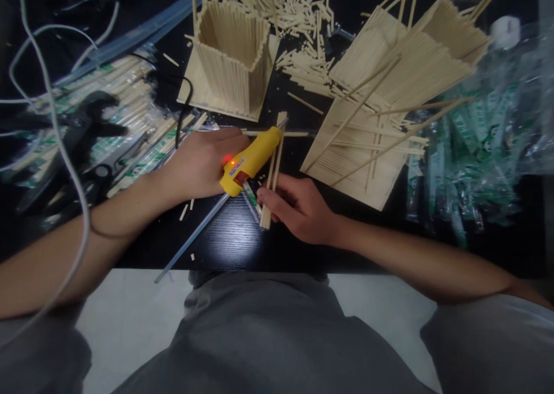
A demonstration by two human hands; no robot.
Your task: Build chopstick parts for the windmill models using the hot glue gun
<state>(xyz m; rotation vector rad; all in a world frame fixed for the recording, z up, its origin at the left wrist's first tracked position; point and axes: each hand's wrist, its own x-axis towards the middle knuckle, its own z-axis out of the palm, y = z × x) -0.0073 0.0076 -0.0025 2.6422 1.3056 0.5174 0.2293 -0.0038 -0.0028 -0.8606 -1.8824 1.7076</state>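
My left hand point(199, 162) is wrapped round a yellow glue gun point(251, 159) with a red light on its side. Its nozzle points up and right at a small bundle of wooden sticks point(273, 172) lying on the black table point(234, 238). My right hand point(300, 208) pinches the near end of that bundle, holding it down on the table. A clear glue stick point(193, 238) trails from the back of the gun toward the table's front edge.
A square box of upright sticks point(231, 53) stands on a stick base behind the hands. Flat stick panels point(367, 152) lie to the right, loose cut sticks point(298, 19) at the back. Wrapped chopstick packs, pliers point(82, 128) and cables lie left; plastic wrappers point(476, 152) right.
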